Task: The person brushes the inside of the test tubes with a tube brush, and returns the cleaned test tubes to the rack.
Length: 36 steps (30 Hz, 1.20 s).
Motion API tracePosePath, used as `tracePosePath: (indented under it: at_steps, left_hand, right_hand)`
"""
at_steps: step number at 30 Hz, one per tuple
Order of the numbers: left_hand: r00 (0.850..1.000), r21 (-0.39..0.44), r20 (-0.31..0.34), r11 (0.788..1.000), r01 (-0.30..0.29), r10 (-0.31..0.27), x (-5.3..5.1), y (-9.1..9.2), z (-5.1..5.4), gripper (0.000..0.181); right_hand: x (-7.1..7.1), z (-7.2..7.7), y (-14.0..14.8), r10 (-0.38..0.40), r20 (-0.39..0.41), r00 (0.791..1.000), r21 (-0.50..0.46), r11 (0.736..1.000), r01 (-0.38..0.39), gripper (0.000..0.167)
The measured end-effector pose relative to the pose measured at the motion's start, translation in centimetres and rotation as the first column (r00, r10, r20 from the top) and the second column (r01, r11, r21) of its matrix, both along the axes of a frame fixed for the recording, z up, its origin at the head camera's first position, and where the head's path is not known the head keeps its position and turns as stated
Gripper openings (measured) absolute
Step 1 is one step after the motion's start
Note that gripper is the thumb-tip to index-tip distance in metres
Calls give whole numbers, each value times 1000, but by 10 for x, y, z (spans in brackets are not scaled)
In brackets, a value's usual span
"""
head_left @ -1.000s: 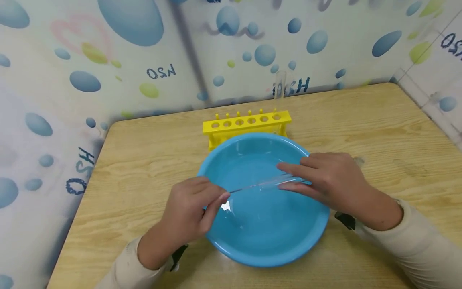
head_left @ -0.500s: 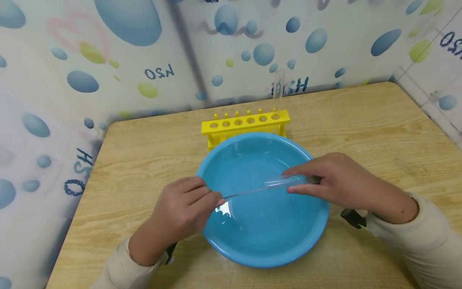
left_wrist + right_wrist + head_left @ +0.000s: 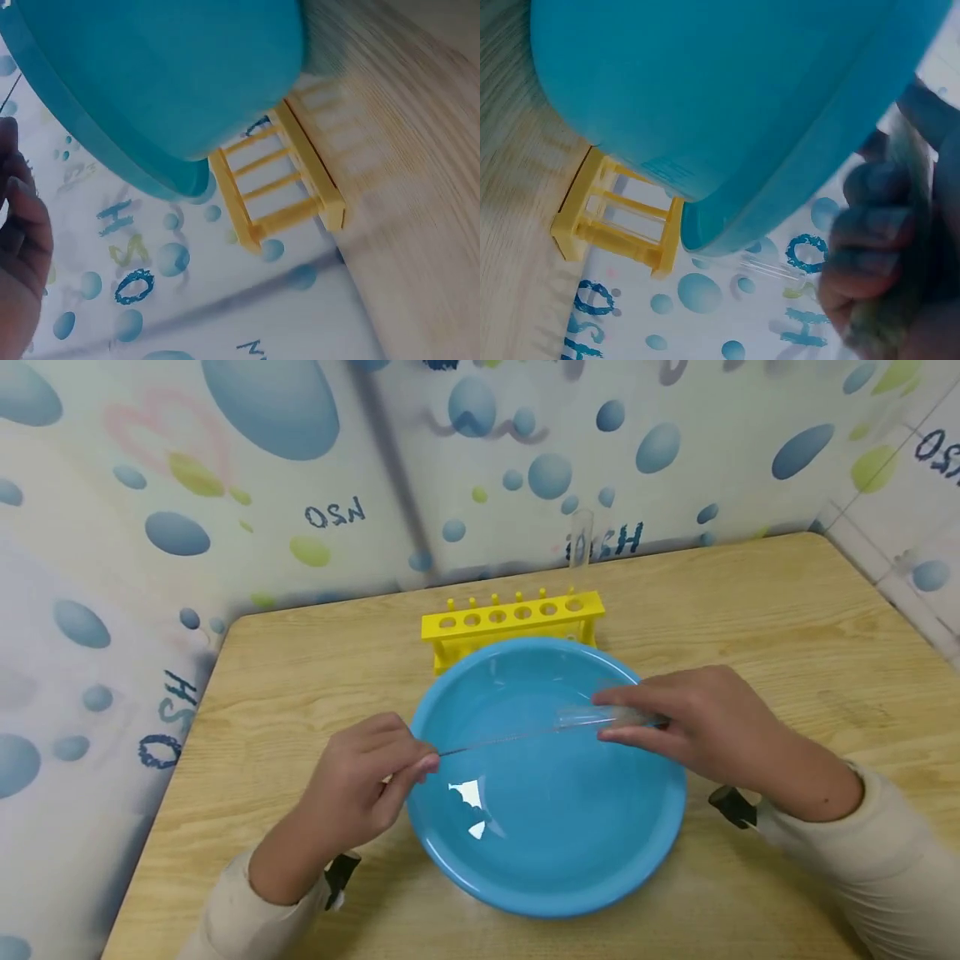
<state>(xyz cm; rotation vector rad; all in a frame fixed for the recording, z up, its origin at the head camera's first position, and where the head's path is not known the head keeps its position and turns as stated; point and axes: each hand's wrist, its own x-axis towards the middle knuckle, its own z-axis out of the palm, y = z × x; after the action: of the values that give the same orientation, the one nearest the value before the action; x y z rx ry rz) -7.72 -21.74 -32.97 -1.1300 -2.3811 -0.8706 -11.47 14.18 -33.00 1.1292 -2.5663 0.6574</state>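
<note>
In the head view my left hand [image 3: 367, 777] pinches the thin twisted-wire handle [image 3: 495, 742] of a test tube brush between thumb and fingertips. The wire runs right into the mouth of a clear glass test tube [image 3: 581, 717], which my right hand [image 3: 697, 731] holds between thumb and fingers. Tube and wire lie nearly level above a blue basin [image 3: 540, 827]. Greyish bristles show faintly inside the tube near the right fingertips. In the right wrist view, curled fingers [image 3: 870, 225] wrap the tube, with the blurred, greenish brush head [image 3: 889, 319] within.
A yellow test tube rack [image 3: 513, 618] stands behind the basin, partly hidden by it. One upright clear test tube [image 3: 581, 539] occupies its rightmost hole. The wooden table [image 3: 787, 635] meets a patterned wall [image 3: 247, 460] at the back.
My left hand has moved left with the brush wire, my right hand slightly right with the tube. The hands are farther apart, more wire shows, and the bristles sit nearer the tube's mouth.
</note>
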Motion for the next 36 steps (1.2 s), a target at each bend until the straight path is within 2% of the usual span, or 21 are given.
tracePosePath:
  at_steps: [1,3,5,6,8,11,13,14,16,19,21,24,27,28,29,30,31,32,34,35,36]
  left_hand:
    - [998,-23,-60,1000,4,-6,0,-1,0,38]
    - [988,-57,-156,998,1,-10,1,-4,1,39]
    - [978,-69,-207,998,4,-19,2,-6,1,38]
    - [978,-66,-206,998,10,-24,2,-7,1,38]
    - [985,-39,-168,999,29,-35,2,-10,1,38]
    - [997,26,-57,999,44,-42,1,-16,0,37]
    - [999,61,5,997,40,-40,1,-19,0,37]
    - [999,70,17,997,39,-40,1,-21,0,36]
    - [999,64,10,997,30,-31,2,-24,1,36]
    - [996,18,-88,1000,16,-14,4,-25,2,36]
    - [985,-24,-174,1000,-6,1,5,-26,3,37]
    - [963,-83,-270,996,-44,20,8,-25,6,38]
    - [950,-114,-311,992,-58,20,10,-25,8,38]
    - [950,-122,-311,991,-60,19,11,-25,8,39]
    - [951,-124,-309,991,-59,18,11,-25,8,39]
    - [956,-118,-293,992,-54,17,11,-26,7,38]
    - [965,-107,-263,993,-45,16,11,-26,6,38]
    - [975,-89,-220,995,-34,14,11,-27,5,37]
    - [996,-46,-93,999,-16,12,10,-29,2,33]
    - [1000,-18,-22,1000,-12,12,10,-30,0,29]
    - [999,9,52,1000,-13,12,10,-31,-1,25]
  right_hand:
    - [0,1,1,1,88,996,5,1000,-2,34]
    - [0,3,3,2,229,974,12,1000,-5,34]
    - [-1,4,4,2,289,957,20,1000,-8,32]
    - [-2,4,4,1,287,958,22,1000,-7,32]
    - [-3,2,4,-4,222,975,28,1000,-2,32]
    - [-5,-1,4,-16,41,999,32,999,14,36]
    - [-7,-3,5,-21,-61,998,19,1000,23,47]
    - [-7,-3,5,-19,-80,997,9,1000,20,51]
    - [-7,-3,6,-9,-53,999,-5,1000,8,47]
    - [-7,0,8,6,129,992,9,1000,-8,33]
    - [-7,3,9,6,286,958,35,999,-17,30]
    - [-9,5,13,36,488,872,49,996,-69,27]
    - [-14,5,16,102,609,787,14,990,-139,27]
    - [-15,5,18,118,628,769,6,988,-157,26]
    - [-16,5,19,126,630,766,4,986,-166,24]
    - [-16,5,19,127,612,780,10,986,-168,22]
    - [-16,5,19,119,575,810,24,987,-162,20]
    - [-16,4,19,107,516,850,40,988,-149,19]
    - [-15,3,18,85,331,940,65,992,-112,21]
    - [-14,2,18,68,222,973,74,993,-86,24]
    - [-14,1,17,49,113,992,81,995,-58,30]
